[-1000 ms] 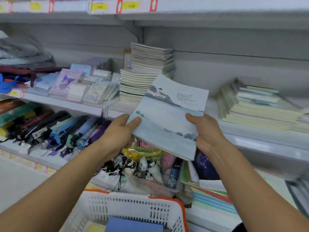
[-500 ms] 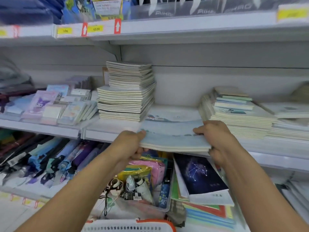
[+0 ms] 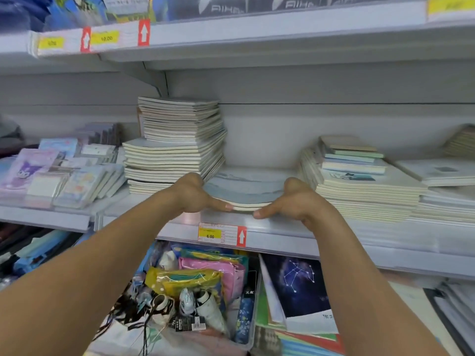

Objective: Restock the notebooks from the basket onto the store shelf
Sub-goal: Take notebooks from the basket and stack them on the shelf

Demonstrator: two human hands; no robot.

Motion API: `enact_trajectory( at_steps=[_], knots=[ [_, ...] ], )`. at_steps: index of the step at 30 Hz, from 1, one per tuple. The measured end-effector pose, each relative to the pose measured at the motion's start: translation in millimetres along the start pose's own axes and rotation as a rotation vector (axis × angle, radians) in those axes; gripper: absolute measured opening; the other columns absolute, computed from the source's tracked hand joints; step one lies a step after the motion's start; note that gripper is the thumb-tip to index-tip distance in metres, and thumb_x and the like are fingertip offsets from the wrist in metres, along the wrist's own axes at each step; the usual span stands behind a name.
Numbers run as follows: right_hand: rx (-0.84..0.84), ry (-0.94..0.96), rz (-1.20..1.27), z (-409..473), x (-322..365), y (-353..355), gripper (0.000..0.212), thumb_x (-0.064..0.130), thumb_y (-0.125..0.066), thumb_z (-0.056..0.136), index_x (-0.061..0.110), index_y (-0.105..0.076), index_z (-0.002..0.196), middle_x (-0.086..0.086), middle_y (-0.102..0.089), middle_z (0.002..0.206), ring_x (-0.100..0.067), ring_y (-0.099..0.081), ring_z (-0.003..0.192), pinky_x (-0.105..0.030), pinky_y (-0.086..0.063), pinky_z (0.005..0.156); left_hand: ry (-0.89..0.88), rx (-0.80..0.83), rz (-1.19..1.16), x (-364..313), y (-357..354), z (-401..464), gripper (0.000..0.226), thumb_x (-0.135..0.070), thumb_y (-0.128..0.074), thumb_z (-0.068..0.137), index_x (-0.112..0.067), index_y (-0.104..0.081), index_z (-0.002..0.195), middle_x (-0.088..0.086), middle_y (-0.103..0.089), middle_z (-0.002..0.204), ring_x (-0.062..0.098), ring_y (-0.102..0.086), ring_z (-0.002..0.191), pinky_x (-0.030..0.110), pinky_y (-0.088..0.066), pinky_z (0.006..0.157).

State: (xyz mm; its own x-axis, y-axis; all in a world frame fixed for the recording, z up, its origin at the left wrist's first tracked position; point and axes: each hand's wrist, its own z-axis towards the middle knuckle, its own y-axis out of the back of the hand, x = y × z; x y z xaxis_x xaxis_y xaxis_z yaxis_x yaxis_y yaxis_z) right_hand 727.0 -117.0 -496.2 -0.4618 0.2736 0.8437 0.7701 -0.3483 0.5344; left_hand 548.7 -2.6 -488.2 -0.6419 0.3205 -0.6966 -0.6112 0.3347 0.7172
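Observation:
A thin batch of notebooks with a pale blue landscape cover [image 3: 246,187] lies flat on the middle shelf [image 3: 277,228], in the gap between two stacks. My left hand [image 3: 196,195] holds its left front corner and my right hand [image 3: 290,201] holds its right front corner, thumbs along the front edge. The batch bows slightly in the middle. A tall stack of cream-paged notebooks [image 3: 174,142] rises just left of it. A lower, wider stack [image 3: 359,181] sits to its right. The basket is out of view.
Character notepads [image 3: 59,173] fill the shelf section at left. A 6.00 price tag [image 3: 221,233] marks the shelf lip. Below are a bin of pouches [image 3: 203,286], a dark constellation notebook [image 3: 298,283] and umbrellas at far left. An upper shelf [image 3: 257,32] overhangs.
Both hands carried the blue-covered notebooks up from chest height, tipped them flat and pushed them onto the shelf between the stacks. The view rose, and the basket dropped out of sight.

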Motion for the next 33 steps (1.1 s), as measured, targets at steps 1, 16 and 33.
enact_trajectory(
  at_steps=[1, 16, 33],
  knots=[
    [-0.041, 0.001, -0.076, 5, -1, -2, 0.064, 0.024, -0.094, 0.061, 0.011, -0.049, 0.106, 0.005, -0.054, 0.092, -0.019, -0.054, 0.096, -0.026, -0.044, 0.072, 0.006, -0.015, 0.091, 2, -3, 9, 0.063, -0.044, -0.089, 0.059, -0.011, -0.061, 0.105, -0.001, -0.061, 0.095, 0.014, -0.057, 0.086, 0.017, -0.041, 0.058],
    [-0.208, -0.056, -0.414, 54, -14, -9, 0.03, 0.03, -0.072, 0.089, 0.005, -0.057, 0.098, -0.008, -0.052, 0.095, -0.029, -0.058, 0.096, -0.028, -0.042, 0.073, -0.085, -0.301, 0.426, 12, -42, 66, 0.045, -0.043, -0.083, 0.071, -0.008, -0.062, 0.09, 0.007, -0.059, 0.091, 0.02, -0.05, 0.082, 0.027, -0.038, 0.065],
    [-0.442, 0.71, -0.168, -43, 7, -121, 0.032, 0.035, -0.062, 0.089, 0.018, -0.056, 0.062, 0.007, -0.054, 0.054, -0.016, -0.054, 0.056, -0.032, -0.042, 0.057, -0.354, -0.356, 0.112, 107, 1, -93, 0.015, -0.029, -0.071, 0.087, -0.022, -0.064, 0.098, -0.011, -0.066, 0.082, 0.0, -0.062, 0.07, 0.012, -0.048, 0.065]
  ],
)
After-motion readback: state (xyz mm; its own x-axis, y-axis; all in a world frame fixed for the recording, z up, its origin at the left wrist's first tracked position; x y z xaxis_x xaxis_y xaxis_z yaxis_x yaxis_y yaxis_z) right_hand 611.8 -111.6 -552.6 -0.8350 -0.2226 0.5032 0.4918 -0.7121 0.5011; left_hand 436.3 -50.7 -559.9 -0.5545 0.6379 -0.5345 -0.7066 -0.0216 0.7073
